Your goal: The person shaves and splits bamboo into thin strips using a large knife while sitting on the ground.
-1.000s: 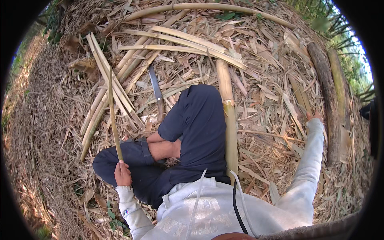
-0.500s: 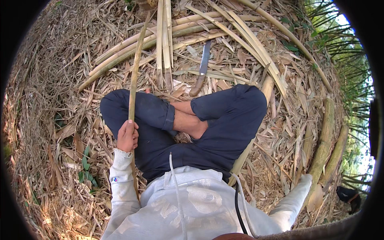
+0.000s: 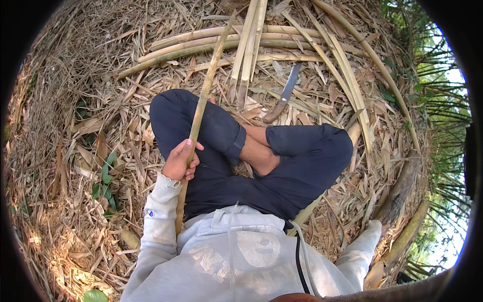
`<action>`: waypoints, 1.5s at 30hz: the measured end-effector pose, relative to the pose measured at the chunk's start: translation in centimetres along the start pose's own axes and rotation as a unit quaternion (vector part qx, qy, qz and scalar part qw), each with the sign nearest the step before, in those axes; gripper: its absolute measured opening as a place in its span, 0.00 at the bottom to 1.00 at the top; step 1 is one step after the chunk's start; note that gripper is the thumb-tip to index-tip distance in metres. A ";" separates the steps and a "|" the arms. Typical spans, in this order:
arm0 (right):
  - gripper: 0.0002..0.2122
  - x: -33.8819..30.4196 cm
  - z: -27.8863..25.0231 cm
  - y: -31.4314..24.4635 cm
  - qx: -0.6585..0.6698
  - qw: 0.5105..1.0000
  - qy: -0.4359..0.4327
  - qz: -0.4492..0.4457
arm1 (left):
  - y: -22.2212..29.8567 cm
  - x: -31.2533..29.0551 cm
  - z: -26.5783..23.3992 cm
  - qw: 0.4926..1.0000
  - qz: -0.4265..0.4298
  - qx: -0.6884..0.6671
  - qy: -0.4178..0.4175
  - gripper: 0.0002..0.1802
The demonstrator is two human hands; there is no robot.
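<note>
My left hand (image 3: pixel 182 160) is closed around a long split bamboo strip (image 3: pixel 205 93), which leans across my left thigh. The strip's upper end reaches over the bamboo lengths ahead, and its lower end lies along my left forearm. Far to the right, my right arm in its pale sleeve (image 3: pixel 359 251) stretches out toward a dark bamboo piece (image 3: pixel 401 191). Only the cuff shows clearly there; the fingers are hidden, so their hold cannot be told. A machete (image 3: pixel 285 93) with a curved wooden handle lies on the ground beyond my crossed legs.
Several bamboo lengths (image 3: pixel 201 46) lie crosswise ahead, with pale split strips (image 3: pixel 247 48) resting over them. More strips (image 3: pixel 347 80) slant at the right. Another pole (image 3: pixel 410 234) lies near my right arm. Dry leaves and shavings (image 3: pixel 90 241) cover the ground.
The view has shifted, so the ground things appear farther right. My left hand and its strip have tilted rightward. The bamboo piece by my right hand looks displaced and darker.
</note>
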State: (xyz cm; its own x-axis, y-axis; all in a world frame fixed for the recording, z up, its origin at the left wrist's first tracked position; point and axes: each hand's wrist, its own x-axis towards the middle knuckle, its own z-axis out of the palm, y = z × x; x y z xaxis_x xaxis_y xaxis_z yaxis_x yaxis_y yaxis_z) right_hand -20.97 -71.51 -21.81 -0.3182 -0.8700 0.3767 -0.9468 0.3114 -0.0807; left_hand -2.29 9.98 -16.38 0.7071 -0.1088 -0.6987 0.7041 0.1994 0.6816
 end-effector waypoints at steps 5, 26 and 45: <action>0.39 -3.5 -3.4 0.8 -0.074 0.990 0.009 -0.118 | -0.9 0.3 -0.5 0.999 -0.014 0.020 0.029 0.23; 0.41 -63.0 -7.1 -22.3 0.055 0.647 -0.364 -0.668 | 4.0 -2.7 6.2 0.991 0.043 0.009 -0.123 0.19; 0.13 -58.0 -9.7 -22.9 0.333 0.553 -0.723 -0.244 | 8.4 -2.4 0.2 0.983 0.166 0.044 -0.064 0.19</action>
State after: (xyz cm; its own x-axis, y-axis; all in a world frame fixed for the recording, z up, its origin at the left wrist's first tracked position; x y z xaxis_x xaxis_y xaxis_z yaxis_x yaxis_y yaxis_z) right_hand 19.65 -24.47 -32.85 0.7350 -0.3333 -0.5904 -0.5907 0.1128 -0.7990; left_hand 1.96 11.74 -8.97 0.8972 -0.1744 -0.4057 0.4323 0.1592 0.8875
